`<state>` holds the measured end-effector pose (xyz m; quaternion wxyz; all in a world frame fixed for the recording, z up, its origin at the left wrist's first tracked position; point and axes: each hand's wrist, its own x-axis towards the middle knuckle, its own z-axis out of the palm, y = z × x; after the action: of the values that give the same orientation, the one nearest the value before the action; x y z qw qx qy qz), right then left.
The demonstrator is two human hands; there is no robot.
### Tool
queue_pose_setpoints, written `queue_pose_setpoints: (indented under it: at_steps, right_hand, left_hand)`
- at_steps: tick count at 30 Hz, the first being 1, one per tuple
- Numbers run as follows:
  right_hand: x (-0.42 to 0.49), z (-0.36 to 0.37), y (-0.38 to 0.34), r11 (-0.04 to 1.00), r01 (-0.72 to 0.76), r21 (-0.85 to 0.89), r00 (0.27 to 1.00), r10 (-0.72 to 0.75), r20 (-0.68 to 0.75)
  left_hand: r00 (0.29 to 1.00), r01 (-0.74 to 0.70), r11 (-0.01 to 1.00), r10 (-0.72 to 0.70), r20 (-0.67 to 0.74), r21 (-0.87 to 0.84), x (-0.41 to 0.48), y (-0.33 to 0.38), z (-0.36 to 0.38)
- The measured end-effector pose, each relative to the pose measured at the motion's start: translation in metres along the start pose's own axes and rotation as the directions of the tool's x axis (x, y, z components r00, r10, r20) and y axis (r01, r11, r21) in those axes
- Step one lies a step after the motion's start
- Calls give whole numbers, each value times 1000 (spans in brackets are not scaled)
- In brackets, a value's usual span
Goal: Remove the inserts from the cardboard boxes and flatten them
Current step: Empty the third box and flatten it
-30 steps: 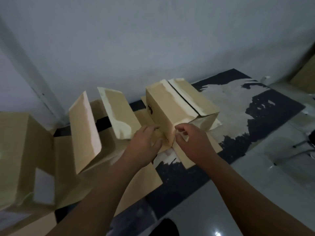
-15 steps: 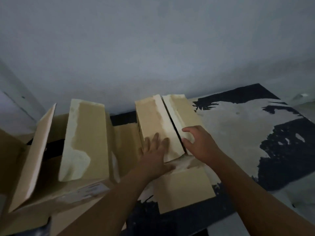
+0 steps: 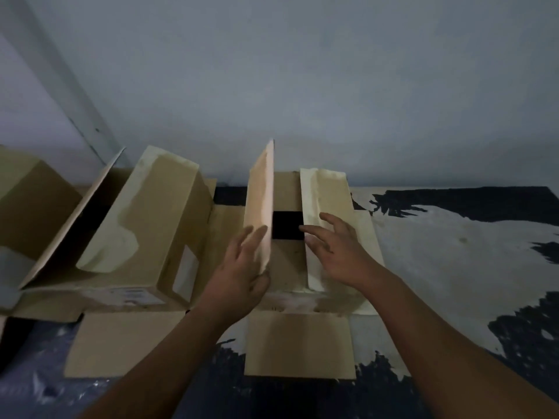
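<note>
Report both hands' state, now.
Left hand: open, straight fingers against the upright tan cardboard flap.
Right hand: open, fingers spread over the pale folded-out cardboard flap.

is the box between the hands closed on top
No, its left flap stands upright against the left hand, and a dark opening shows.
</note>
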<state>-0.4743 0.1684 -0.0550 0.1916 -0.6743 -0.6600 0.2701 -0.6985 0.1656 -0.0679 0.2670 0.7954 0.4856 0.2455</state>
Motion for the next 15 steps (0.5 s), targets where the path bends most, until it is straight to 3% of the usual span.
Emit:
queue_pose_setpoints:
  at_steps: [3,6,10,15]
  right_hand:
    - [8,-3,-2,991,22,-133,996,-10,91]
    - [16,0,-4,929,91,-358,976,-13,216]
    - [18,-6,-13,826,169,-538,964,-24,266]
    - [7,-39,-31,760,123,-638,992,-80,96]
  left_hand:
    - [986,-27,993,45,-161,114,-4,15,-14]
    - [977,-37,900,124,-174,435,-1,18,-25]
    - [984,167,797,-101,-145,580,-1,21,-39]
    - [940,319,580,-296,-171,749,-2,17,-40]
